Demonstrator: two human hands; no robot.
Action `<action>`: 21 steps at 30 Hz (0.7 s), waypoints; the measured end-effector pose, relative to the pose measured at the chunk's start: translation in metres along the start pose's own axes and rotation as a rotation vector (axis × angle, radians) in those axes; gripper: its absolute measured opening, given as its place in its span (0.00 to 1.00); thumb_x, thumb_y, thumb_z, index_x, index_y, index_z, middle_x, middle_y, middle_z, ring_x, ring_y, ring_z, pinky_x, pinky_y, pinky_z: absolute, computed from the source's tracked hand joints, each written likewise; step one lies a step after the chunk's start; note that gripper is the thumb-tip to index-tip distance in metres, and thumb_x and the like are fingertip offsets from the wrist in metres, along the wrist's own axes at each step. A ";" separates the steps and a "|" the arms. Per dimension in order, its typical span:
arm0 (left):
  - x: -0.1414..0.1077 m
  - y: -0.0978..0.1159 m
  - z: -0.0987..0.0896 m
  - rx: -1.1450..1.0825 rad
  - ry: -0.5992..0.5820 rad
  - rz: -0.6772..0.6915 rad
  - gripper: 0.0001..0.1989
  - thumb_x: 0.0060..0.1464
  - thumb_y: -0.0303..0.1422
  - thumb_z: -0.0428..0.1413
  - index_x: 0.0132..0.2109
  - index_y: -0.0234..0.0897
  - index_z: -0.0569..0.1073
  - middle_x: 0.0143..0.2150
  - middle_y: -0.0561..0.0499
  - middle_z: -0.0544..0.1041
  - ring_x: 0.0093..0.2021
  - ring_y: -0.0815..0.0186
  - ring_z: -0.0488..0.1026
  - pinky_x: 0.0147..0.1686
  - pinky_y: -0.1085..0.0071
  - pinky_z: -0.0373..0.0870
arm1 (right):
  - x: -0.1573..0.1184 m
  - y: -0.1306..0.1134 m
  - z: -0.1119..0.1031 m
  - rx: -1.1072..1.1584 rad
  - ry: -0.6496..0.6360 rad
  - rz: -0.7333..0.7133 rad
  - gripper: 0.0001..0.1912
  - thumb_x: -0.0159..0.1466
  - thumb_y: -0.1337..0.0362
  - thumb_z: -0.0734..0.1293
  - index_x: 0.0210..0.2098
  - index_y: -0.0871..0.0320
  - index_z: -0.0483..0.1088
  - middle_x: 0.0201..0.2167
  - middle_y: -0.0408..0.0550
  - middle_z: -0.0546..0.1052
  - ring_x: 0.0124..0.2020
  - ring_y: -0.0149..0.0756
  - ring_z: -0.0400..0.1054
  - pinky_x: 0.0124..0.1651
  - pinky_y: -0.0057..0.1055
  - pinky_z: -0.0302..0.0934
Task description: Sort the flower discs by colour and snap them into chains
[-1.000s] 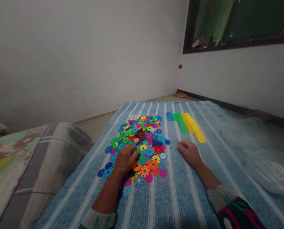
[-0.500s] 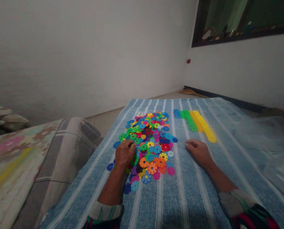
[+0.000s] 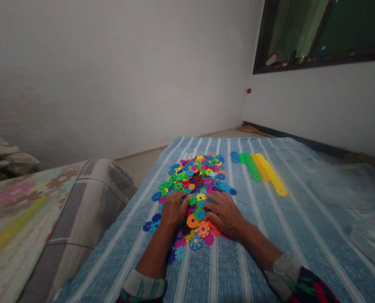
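A person's left hand (image 3: 174, 208) and right hand (image 3: 223, 210) are reaching forward over a pile of colorful flower-shaped discs (image 3: 203, 228), which is lying in the middle of a counter (image 3: 143, 256) covered with blue, white-striped cloth. Both forearms are coming from the near edge and angling inward. The left hand is curling over the pile's left side, thumb and index finger drawn close together; whether it is gripping a disc cannot be told. The right hand is turning its back upward and extending its slightly parted fingers leftward over the pile's right side. It is not clenching, though anything under the fingers is hidden.

Compared with half a second earlier, the right hand is no longer hovering loosely curled over the bare cloth right of the pile; it is now covering some discs. The left hand is staying at the pile's left side.

Beyond the right hand, to the far right of the pile, blue pieces (image 3: 235, 157), green strips (image 3: 253, 169), an orange strip (image 3: 261, 169) and a yellow strip (image 3: 272, 175) are still lying side by side. Clear plastic packaging (image 3: 372, 240) is resting at the right.
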State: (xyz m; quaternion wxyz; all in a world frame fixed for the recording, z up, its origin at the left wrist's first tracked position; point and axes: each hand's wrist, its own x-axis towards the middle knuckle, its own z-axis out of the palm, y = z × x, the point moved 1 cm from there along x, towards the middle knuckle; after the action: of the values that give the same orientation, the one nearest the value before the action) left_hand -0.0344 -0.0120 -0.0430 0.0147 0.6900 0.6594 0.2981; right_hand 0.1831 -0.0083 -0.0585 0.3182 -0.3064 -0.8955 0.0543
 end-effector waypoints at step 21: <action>-0.003 0.006 0.006 0.038 -0.074 0.047 0.10 0.54 0.35 0.53 0.39 0.37 0.78 0.42 0.44 0.80 0.45 0.55 0.73 0.48 0.58 0.68 | 0.010 -0.011 0.016 -0.131 -0.053 0.045 0.11 0.69 0.57 0.61 0.36 0.55 0.71 0.37 0.48 0.74 0.44 0.40 0.63 0.51 0.39 0.51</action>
State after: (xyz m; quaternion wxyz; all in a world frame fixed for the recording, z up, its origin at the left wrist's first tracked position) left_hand -0.0263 -0.0139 -0.0464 0.0191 0.7161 0.6474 0.2602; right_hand 0.1615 -0.0099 -0.0619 0.2721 -0.3450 -0.8982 0.0109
